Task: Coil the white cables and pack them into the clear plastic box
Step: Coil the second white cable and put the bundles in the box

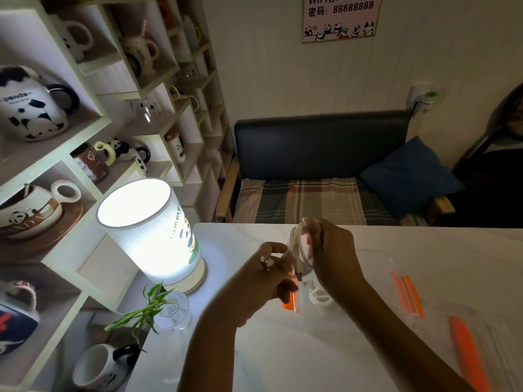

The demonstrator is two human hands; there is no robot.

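White cable (299,244), looped into a loose coil, held up over the pale tabletop (254,349) between both hands. From the head view: right hand (331,250) curled round the top of the coil, fingers wrapped over the loops, grip clenched on it. Left hand (268,281) just beside, fingers bent, thumb and forefinger pinching the lower strand near the plug end; ring on one finger. Several overlapping turns, plug dangling below the hands. Underneath and behind, clear plastic box (379,267) on the tabletop, hard to trace, with orange clips (407,295) along its edges. Another coiled white cable (319,297) lying inside, low by the right wrist. Lit lamp (152,233) at left, near a small plant in glass (169,309).
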